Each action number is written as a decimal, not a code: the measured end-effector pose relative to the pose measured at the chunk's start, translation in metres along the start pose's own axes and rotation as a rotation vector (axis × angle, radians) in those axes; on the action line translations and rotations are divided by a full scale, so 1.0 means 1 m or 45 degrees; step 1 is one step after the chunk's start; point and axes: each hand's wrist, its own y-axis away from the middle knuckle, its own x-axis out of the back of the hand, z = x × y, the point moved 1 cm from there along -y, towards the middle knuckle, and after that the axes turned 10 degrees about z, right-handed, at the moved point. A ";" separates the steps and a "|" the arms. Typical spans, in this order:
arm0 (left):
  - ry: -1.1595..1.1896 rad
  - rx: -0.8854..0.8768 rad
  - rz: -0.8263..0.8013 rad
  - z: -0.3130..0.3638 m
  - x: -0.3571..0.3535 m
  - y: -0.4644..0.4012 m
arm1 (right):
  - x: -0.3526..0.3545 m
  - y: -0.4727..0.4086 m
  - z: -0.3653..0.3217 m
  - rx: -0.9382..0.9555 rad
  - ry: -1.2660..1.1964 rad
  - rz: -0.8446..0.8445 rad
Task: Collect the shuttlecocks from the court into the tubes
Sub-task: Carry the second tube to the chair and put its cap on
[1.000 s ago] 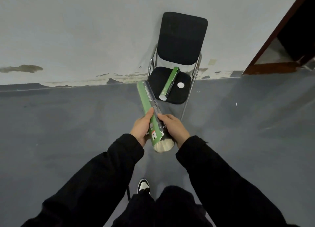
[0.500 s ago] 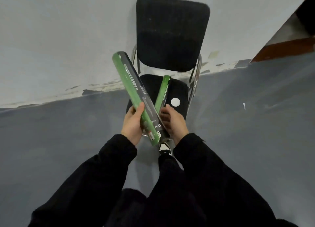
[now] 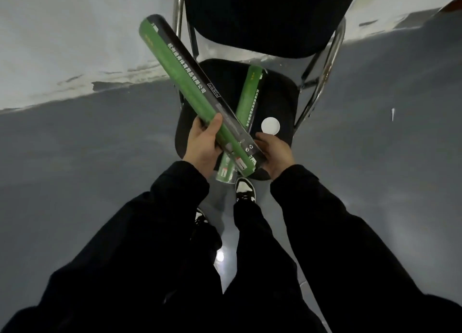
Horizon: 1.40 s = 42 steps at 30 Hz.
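Both hands hold one green shuttlecock tube (image 3: 190,87) slanted: left hand (image 3: 203,146) wrapped round its lower part, right hand (image 3: 276,156) cupping its near end. Beneath them a second tube (image 3: 246,102) lies on the black chair seat (image 3: 282,92), a white cap (image 3: 270,125) just beyond the right hand.

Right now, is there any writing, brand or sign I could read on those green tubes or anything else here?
"杭州迪美体育用品有限公司", roughly as it reads and partly blurred, in white along the black strip of the held tube.
Recycling-type symbols near that tube's lower end: too small to read further.
White print along the second tube lying on the chair seat: too blurred to read.
White round lid: no text visible.
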 end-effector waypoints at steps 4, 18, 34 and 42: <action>-0.041 0.061 -0.006 -0.011 -0.011 -0.017 | -0.002 -0.030 0.000 0.092 0.010 0.058; -0.168 0.040 -0.001 -0.049 0.006 -0.056 | -0.006 -0.131 0.012 0.953 0.936 0.537; -0.031 -0.033 0.107 -0.022 0.016 -0.059 | -0.004 -0.080 -0.003 0.547 0.040 0.217; 0.266 -0.092 0.148 0.024 -0.026 -0.035 | 0.015 0.049 0.007 0.502 -0.482 0.104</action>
